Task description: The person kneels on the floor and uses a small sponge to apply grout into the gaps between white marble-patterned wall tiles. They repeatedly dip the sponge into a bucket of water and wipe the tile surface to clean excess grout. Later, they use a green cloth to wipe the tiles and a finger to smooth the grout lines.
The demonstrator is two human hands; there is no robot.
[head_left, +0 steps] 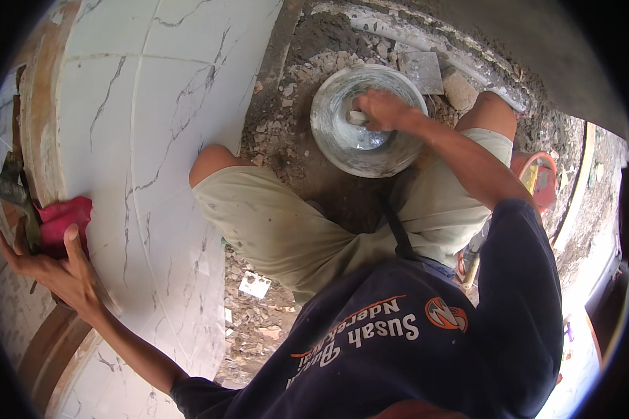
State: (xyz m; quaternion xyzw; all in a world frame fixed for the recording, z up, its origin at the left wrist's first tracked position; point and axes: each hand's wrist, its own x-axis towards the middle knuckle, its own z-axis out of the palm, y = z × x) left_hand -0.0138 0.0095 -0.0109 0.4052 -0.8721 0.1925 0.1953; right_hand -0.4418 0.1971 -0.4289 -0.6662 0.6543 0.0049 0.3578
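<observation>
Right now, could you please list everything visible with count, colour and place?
Basin: one, grey, upper centre
Lump: one, whitish, over basin
Cloth: one, red, left
Dark object: one, blackish, left
Wooden strips: several, brown, left
Veined tiles: several, white, left
Slab: one, grey, beside basin
Pipe: one, pale, top
Rubble: uncounted, grey, around basin
Bucket: one, red, right
Plate: one, white, lower centre
Shirt: one, navy, bottom
Shorts: one, khaki, centre
Left hand: one, bare, beside cloth
Right hand: one, bare, around lump

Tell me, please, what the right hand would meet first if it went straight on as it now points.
Probably the round basin, at its far left inner wall; how deep the right hand sits is unclear.
</observation>
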